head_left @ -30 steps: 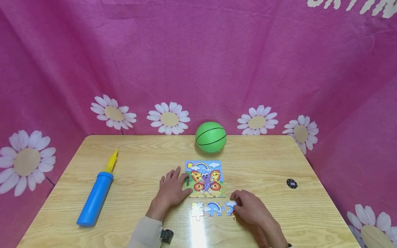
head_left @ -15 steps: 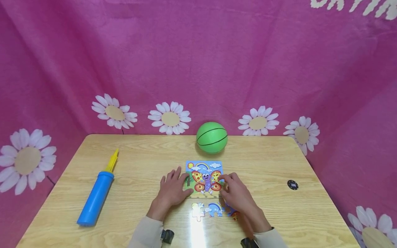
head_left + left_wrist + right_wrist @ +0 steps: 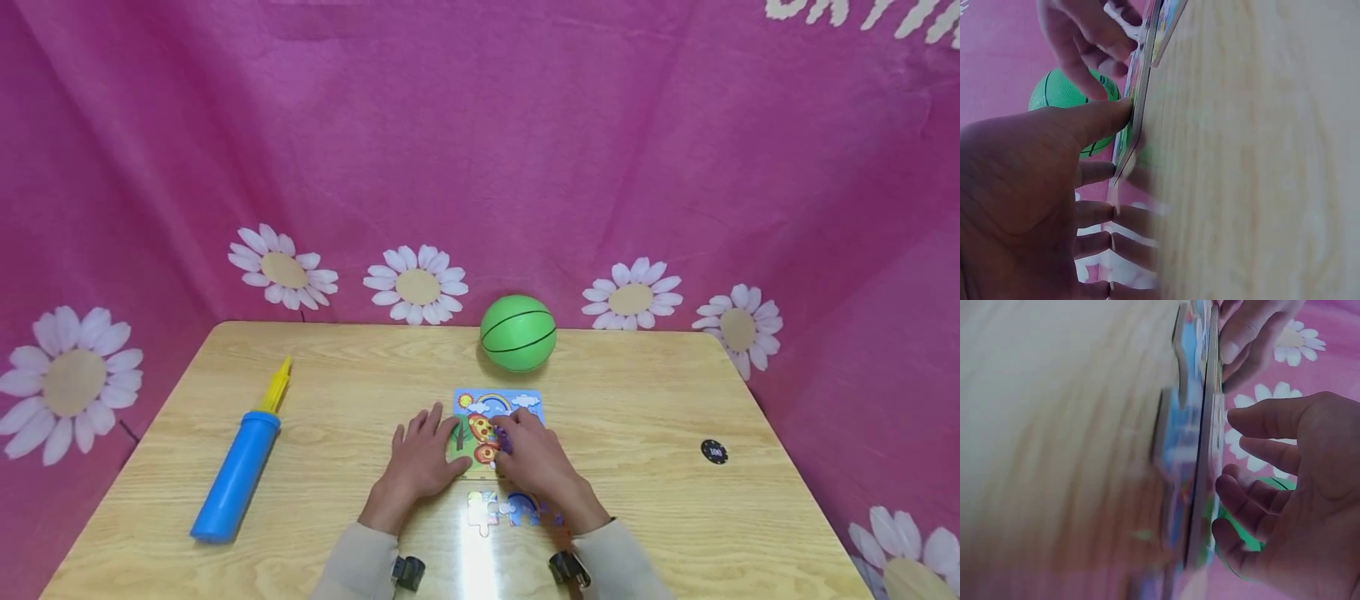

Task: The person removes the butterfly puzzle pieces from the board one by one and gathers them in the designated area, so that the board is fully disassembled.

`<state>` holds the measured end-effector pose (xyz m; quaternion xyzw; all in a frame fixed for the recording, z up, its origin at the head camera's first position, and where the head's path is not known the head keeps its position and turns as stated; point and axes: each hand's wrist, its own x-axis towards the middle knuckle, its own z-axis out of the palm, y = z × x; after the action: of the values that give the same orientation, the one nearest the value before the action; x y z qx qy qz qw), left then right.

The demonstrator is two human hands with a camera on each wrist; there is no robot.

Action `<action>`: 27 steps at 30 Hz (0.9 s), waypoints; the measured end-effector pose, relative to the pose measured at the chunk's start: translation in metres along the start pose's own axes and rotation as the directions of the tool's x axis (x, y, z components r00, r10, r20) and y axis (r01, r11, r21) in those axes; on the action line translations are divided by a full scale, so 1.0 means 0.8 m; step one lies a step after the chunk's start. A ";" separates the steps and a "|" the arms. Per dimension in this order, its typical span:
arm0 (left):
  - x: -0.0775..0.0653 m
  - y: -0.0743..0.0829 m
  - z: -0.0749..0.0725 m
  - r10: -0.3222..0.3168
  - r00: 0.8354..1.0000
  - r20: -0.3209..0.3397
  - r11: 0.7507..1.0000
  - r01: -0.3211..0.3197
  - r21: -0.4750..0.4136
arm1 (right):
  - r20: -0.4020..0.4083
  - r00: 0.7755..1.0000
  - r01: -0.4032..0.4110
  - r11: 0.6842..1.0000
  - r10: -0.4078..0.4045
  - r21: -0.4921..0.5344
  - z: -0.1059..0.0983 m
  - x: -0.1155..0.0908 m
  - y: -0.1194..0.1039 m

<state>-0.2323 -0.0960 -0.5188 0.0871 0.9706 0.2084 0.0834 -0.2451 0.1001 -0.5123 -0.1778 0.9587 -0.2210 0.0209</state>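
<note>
One spread left hand [image 3: 422,460] touches the puzzle board [image 3: 480,430] just to its right, likely to steady it, while my right hand [image 3: 542,458], fingers loosely bent and apparently empty, hangs over the board.

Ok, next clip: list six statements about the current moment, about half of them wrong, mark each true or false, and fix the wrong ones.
1. The left hand touches the puzzle. True.
2. The right hand is holding the chip. False: it is over the puzzle, well apart from the chip.
3. The ball sits beyond the puzzle, as the person looks. True.
4. The pump lies to the right of the puzzle. False: it lies to the left.
5. The loose pieces lie between the puzzle and the ball. False: they are on the puzzle's near side.
6. The chip is black with white markings. True.
</note>
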 end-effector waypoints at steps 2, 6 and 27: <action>-0.001 0.000 0.001 -0.004 1.000 0.003 1.000 0.004 0.006 | -0.003 1.000 0.020 1.000 -0.020 -0.003 0.003 0.005 -0.002; -0.001 0.001 -0.001 -0.013 1.000 -0.003 1.000 0.013 0.013 | -0.002 0.999 0.043 0.999 -0.043 -0.013 0.006 0.013 -0.004; 0.001 -0.002 0.002 0.008 1.000 0.000 1.000 -0.008 0.007 | 0.072 0.995 -0.063 0.995 0.069 -0.083 0.010 0.033 -0.012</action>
<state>-0.2332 -0.0964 -0.5210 0.0915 0.9710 0.2052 0.0820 -0.2659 0.0791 -0.5139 -0.1547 0.9707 -0.1746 0.0569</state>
